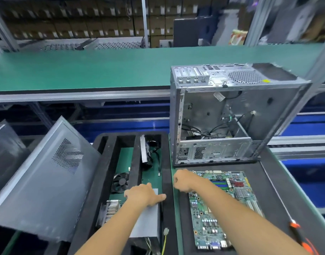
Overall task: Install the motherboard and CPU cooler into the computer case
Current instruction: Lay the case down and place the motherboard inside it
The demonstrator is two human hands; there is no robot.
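Note:
The green motherboard [213, 214] lies flat on a dark mat in front of the computer case [222, 115], which stands open towards me with loose cables inside. My right hand [183, 181] hovers over the board's near-left corner, fingers curled; whether it holds anything is hidden. My left hand [145, 195] rests on a grey metal box [148, 221] in the black foam tray [102, 190]. A black fan [120, 182] and a finned heatsink [112, 208] sit in the tray's left slot.
A grey side panel [42, 184] leans at the left of the tray. An orange-handled screwdriver [299, 236] lies at the right on the mat. A drive with cables [148, 151] stands in the tray's far slot. A green conveyor belt [102, 69] runs behind.

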